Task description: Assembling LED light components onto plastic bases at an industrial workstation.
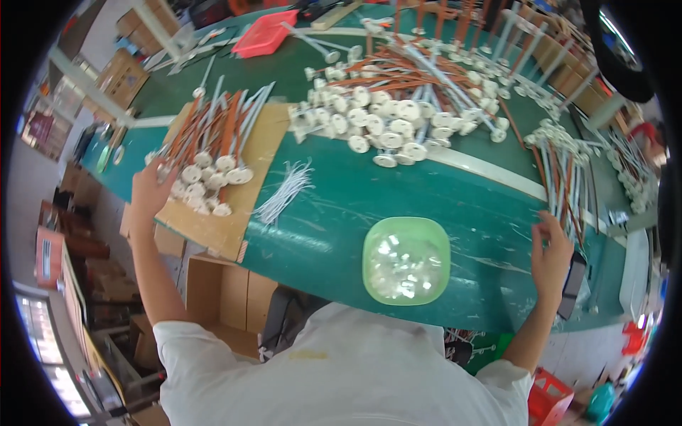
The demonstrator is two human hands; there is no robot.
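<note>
My left hand (147,193) is at the left edge of a bundle of orange and grey rods with round white caps (204,175). Its thumb and fingers close around one white cap there; the exact contact is small and partly hidden. The bundle lies on a brown cardboard sheet (266,142). At the right, my right hand (551,250) is raised beside another rod bundle (560,167), thumb and fingers apart, with nothing visible in it. Between my hands lie a bunch of thin white ties (285,192) and a light green bowl (371,264) holding small clear, shiny pieces.
A large heap of white-capped rods (391,117) covers the far middle of the green table (327,241). Behind it, several rods (508,32) stand upright. A red tray (266,34) sits at the far left. Below the table's near edge is an open cardboard box (227,291).
</note>
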